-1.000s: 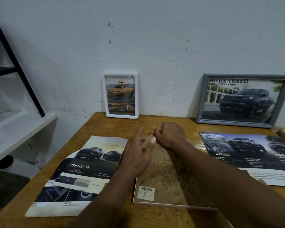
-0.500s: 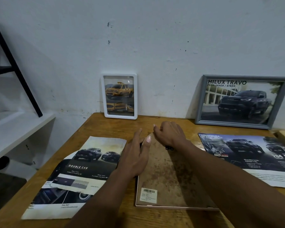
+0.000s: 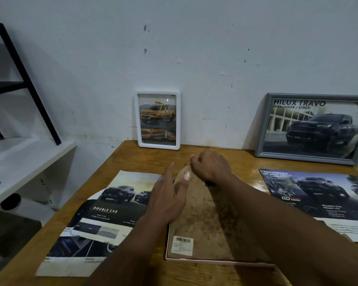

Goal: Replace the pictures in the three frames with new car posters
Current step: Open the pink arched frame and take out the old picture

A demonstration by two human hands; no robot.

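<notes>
two bare forearms, no sleeves in view. left hand (image 3: 166, 200) shows a pale pink painted nail; right hand (image 3: 212, 167) wears no rings.

A pale, bluish-white wall (image 3: 194, 58) is seen behind everything, its paint marked by small chips, dark specks and scuffs, with grime gathered along its lower part. A wooden counter (image 3: 136, 159) with a warm, glossy grain is set against it. To the left, a white shelf (image 3: 25, 162) is placed lower, and a black metal stand (image 3: 27, 85) is rested on it. A dark floor (image 3: 6, 234) is glimpsed beneath. The scene is dimly, evenly lit.
</notes>
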